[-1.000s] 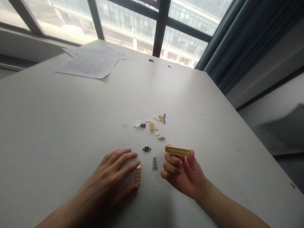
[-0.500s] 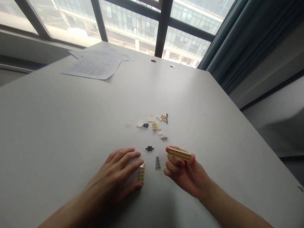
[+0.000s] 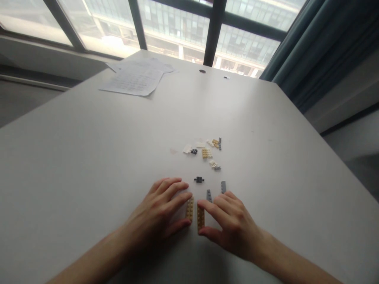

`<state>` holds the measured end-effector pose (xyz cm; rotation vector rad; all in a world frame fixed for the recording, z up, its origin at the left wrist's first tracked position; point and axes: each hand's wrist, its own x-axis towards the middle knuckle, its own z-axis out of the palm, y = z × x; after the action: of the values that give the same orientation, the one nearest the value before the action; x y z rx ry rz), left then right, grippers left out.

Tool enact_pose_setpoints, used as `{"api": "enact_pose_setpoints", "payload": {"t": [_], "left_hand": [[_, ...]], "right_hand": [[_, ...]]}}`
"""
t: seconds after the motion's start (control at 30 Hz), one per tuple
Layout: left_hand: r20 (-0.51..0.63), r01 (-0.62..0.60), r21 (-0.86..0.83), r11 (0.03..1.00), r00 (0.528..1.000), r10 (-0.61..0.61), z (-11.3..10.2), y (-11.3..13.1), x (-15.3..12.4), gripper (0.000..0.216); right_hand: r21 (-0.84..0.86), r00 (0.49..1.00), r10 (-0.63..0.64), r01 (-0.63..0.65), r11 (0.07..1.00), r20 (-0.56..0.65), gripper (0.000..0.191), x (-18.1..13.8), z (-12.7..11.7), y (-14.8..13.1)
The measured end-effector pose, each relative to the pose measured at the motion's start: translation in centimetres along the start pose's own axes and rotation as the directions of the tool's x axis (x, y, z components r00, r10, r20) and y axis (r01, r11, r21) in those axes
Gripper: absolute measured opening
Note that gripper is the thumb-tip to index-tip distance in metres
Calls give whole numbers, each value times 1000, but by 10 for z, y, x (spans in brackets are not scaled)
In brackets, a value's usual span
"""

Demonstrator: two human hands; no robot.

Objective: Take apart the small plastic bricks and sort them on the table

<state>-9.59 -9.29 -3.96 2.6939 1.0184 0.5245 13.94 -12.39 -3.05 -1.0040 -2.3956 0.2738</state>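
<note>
Between the thumb and index finger of my left hand (image 3: 167, 205) is a studded tan toy building plate (image 3: 190, 210), resting on the tabletop. Just right of it, my right hand (image 3: 229, 217) pinches a second, darker-looking tan plate (image 3: 201, 217) by its two ends. The two plates stand nearly parallel with a narrow gap between them. A grey wedge plate (image 3: 209, 195) lies partly behind my right fingers, and a second grey piece (image 3: 223, 187) is just beyond them. Ahead of both hands sits a small dark piece with side pegs (image 3: 199, 180).
Farther off on the white table (image 3: 118, 134) is a loose group of small pieces, including a tan plate (image 3: 204, 153), a white piece (image 3: 187, 149) and a black piece (image 3: 194, 151). Printed papers (image 3: 133, 79) lie at the back left. A blue curtain (image 3: 302, 55) hangs at right.
My right hand has come down and left, bringing its tan plate to the table beside the other one. The second grey piece now shows beyond it. The view has shifted slightly.
</note>
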Motion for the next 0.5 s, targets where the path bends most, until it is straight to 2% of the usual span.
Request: {"api": "enact_pose_setpoints", "payload": {"t": [0.2,0.5], "left_hand": [[11,11,-10,1000,1000,-11,-2,2,0,35],[20,8,-32,999,1000,-7,0,0,0,35]], "right_hand": [[-59,982,82,-73,996,168,40,-2,1,-1],[-18,948,183,-185,983,261,45,-1,8,-10]]}}
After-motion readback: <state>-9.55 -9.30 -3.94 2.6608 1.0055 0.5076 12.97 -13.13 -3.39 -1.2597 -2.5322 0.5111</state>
